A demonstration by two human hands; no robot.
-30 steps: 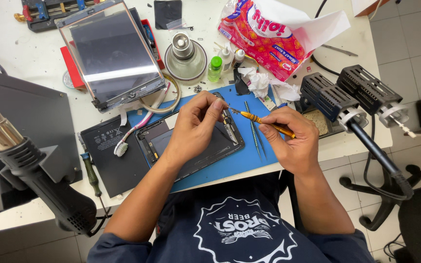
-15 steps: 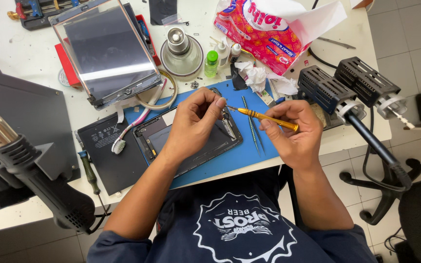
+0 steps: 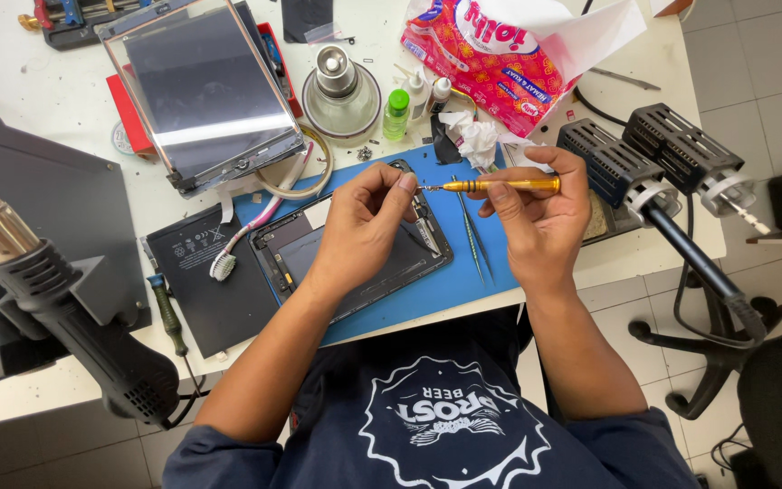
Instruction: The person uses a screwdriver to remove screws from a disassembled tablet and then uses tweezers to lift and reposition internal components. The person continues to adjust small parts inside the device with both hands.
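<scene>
The right hand [image 3: 540, 217] is pinching a yellow-handled screwdriver [image 3: 498, 185] level, and the left hand [image 3: 364, 226] is closing its fingertips on the tip, both hovering above the opened tablet shell [image 3: 359, 249]. The shell is lying on a blue mat [image 3: 450, 281] that is reaching the table's near edge, leaving little room in front. Tweezers [image 3: 472, 240] are lying just beside the shell. A red-and-white tissue pack [image 3: 491, 59] is sitting at the far side, a small green-capped bottle [image 3: 396, 113] next to it. A detached screen [image 3: 201, 91] is crowding the far left, a heat gun [image 3: 65, 308] is jutting in at near left, and a black stand [image 3: 653, 163] is sitting on the right.
</scene>
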